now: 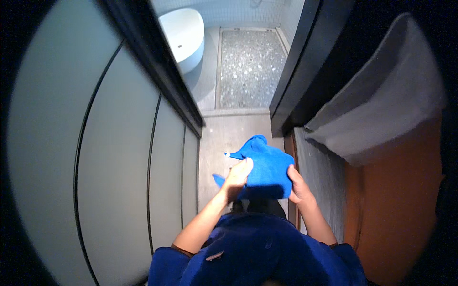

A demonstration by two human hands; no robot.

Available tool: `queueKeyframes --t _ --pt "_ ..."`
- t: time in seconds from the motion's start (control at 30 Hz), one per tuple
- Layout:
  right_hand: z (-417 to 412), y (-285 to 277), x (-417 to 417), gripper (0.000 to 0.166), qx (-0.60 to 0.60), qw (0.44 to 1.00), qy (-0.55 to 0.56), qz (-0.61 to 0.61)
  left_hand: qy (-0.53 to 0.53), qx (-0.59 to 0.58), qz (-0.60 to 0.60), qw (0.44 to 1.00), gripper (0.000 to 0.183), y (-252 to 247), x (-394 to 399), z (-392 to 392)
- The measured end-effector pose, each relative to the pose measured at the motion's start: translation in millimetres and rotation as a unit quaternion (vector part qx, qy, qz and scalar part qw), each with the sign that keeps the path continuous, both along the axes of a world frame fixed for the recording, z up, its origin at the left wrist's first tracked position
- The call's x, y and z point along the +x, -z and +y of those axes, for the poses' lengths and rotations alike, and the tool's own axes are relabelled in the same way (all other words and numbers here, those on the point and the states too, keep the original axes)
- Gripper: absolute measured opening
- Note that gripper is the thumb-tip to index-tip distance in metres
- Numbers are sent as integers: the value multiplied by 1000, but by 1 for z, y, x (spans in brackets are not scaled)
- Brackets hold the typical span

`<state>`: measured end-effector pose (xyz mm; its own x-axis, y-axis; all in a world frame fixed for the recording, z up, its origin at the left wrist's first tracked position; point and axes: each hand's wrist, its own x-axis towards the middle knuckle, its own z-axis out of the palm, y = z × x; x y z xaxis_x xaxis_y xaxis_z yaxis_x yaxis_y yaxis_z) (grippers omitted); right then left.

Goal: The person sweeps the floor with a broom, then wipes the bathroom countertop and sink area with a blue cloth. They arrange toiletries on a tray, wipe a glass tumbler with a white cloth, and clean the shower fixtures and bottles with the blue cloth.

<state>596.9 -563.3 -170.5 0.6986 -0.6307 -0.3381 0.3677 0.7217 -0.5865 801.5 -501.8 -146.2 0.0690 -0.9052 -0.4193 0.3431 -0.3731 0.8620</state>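
Observation:
A bright blue cloth [270,168] is held in front of my body at about waist height, part of it lying flat between my two hands. My left hand [240,175] grips its left side, with the thumb on top. Round the right edge of the cloth, my right hand [298,184] has closed, the thumb near the upper corner. A loose end with a small white tip hangs out to the left, and another blue corner shows beside my left wrist. The fingers under the cloth are hidden.
Frosted panels [114,153] with black frames stand at the left. Ahead, a dark doorway opens onto a white basin or tub [184,35] and a pebbled floor area [250,68]. At the right are a grey hanging cloth [386,96], a grey surface [322,186] and brown wooden panels [393,200].

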Motion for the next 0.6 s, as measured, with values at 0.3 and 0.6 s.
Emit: queueKeyframes --t 0.3,0.6 --pt "-350 86 145 94 -65 993 -74 -68 -190 -15 133 973 38 51 154 -325" --pt "-691 35 332 29 -479 784 -259 297 -316 -94 -353 876 35 63 380 -566"
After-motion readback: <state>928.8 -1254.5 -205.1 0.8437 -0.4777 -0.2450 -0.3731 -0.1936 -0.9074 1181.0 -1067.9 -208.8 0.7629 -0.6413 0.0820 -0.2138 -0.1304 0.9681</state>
